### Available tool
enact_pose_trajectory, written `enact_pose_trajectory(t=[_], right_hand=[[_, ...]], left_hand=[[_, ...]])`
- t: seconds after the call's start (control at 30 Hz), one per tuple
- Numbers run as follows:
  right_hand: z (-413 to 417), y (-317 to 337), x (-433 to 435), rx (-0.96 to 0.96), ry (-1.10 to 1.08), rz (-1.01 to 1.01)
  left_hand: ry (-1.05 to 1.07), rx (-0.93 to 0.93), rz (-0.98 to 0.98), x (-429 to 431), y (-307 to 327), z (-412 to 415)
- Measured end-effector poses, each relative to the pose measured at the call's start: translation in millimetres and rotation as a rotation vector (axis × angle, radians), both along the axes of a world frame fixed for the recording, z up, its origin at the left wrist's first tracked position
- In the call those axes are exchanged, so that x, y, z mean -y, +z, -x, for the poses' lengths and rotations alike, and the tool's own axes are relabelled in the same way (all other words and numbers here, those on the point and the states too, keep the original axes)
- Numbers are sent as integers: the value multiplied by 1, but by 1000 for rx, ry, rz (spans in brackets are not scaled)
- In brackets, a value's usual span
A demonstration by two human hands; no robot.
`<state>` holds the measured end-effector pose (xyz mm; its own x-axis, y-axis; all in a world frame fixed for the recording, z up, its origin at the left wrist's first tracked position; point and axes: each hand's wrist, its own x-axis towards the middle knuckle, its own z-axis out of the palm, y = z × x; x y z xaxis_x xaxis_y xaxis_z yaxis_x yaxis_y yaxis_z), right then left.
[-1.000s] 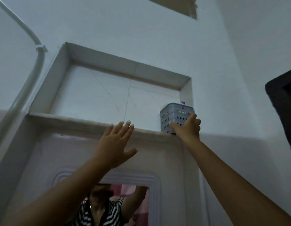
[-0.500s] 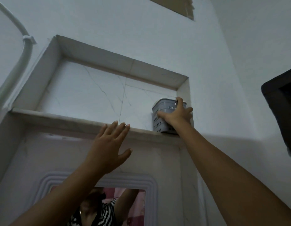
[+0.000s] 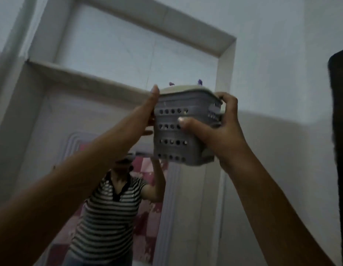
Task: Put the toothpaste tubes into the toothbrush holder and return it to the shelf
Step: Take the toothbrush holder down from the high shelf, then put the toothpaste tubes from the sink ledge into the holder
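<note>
The grey perforated toothbrush holder (image 3: 174,139) is in the air in front of me, below the shelf ledge (image 3: 86,74) of the wall niche. My left hand (image 3: 147,114) presses against its left side, thumb up at the rim. My right hand (image 3: 222,131) wraps its right side, thumb across the front. Two small purple tips (image 3: 200,81) poke above the rim. No toothpaste tubes can be made out.
A mirror (image 3: 117,189) below the shelf reflects a person in a striped shirt with arms raised. A white pipe (image 3: 11,54) runs down the left wall. A dark object (image 3: 339,131) juts in at the right edge.
The holder has come off the right end of the shelf and down toward me. My left hand, open and free before, now grips its left side.
</note>
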<state>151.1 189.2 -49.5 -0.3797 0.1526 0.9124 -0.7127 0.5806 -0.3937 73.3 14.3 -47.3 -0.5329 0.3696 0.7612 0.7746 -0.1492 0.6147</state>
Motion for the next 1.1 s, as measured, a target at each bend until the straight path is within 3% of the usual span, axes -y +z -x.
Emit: enact_pose_trajectory(t=[0.13,0.27,0.6,0.8,0.97,1.1], right_hand=[[10,-123,10,127,120,41],[22,-249,17,271,192,118],[1,-535,8,579,-159,245],[-20,-619,16,719,-230,290],[-11,-662,19,798,-253,324],[-7,-675,13,852,-240,338]], left_hand=[[15,308,-134,3,-101,-16],[75,397,-65,14,-223,-14],[391,706,489,115,-472,-18],[510,836,880,137,-577,-22],[625,681,1138,124,-621,2],[630,663,1226,117,-647,23]])
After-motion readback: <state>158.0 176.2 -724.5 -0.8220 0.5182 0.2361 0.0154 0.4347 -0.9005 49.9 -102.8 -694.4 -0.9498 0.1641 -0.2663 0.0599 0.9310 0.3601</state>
